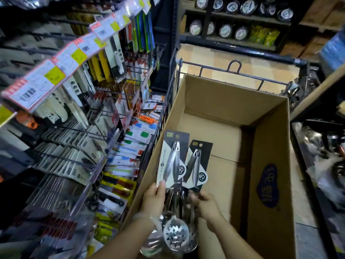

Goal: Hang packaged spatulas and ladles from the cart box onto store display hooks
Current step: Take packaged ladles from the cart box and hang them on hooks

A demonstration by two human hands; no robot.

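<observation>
Steel display hooks [104, 136] at far left carry carded knives. Left hand [154, 198] grips the nearer carded utensil [172, 159] at its lower edge, above the cardboard box [268, 146]. A second carded utensil [197, 165] lies just beside it. Right hand [205, 206], fingers curled and blurred, meets the bundled handles; whether it grips them cannot be told.

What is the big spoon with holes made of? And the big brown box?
The spoon with holes looks like shiny metal, probably stainless steel: it is silvery and catches the light. Its handle sits on a printed card that looks like thin cardboard, matte black and white. The box looks like plain brown corrugated cardboard, dull, with folded flaps and creases.
</observation>
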